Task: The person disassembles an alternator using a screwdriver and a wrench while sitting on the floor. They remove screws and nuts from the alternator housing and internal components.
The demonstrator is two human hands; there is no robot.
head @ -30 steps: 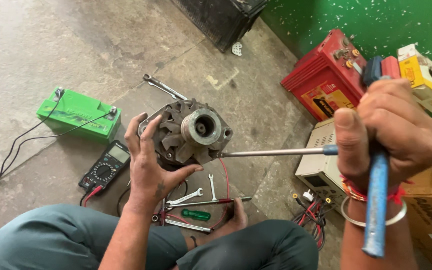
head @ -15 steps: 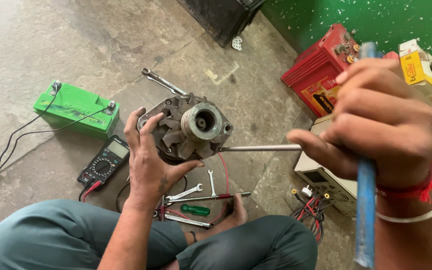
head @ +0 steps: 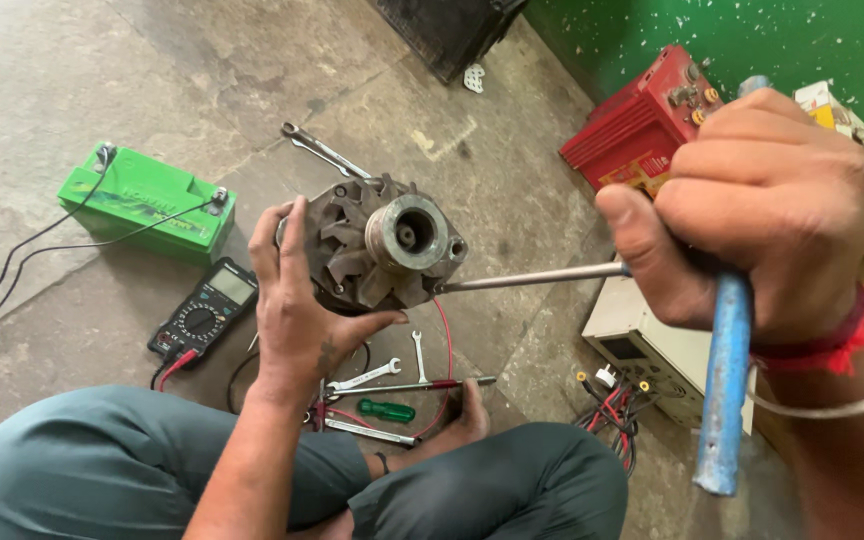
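A green battery point(head: 147, 205) w/ leads clipped on was seen at far left on the concrete floor point(head: 72, 80), a multimeter point(head: 204, 310) just beside it. Next, the alternator point(head: 377, 245) was held up off the floor, gripped at its near side by the left hand point(head: 302, 310), fingers curled over the finned housing, pulley end facing the camera. The unit appeared intact, casing halves not yet parted, so disassembly was judged to be at an early stage. Below it, spanners point(head: 367, 375), a green-handled screwdriver point(head: 384, 410) and a red-tipped probe were laid between the knees, untouched. A long spanner point(head: 324, 150) was left beyond the alternator. A steel rod point(head: 532, 277) was set w/ its tip against the alternator's right edge, apparently at the seam. At right, the right hand point(head: 762, 210) was closed tight around the rod's end and a blue-handled tool point(head: 724, 390); exact type couldn't be told. Prying or driving was judged still to be done. A red battery point(head: 637, 130) and a white box point(head: 642, 345) were seen behind.
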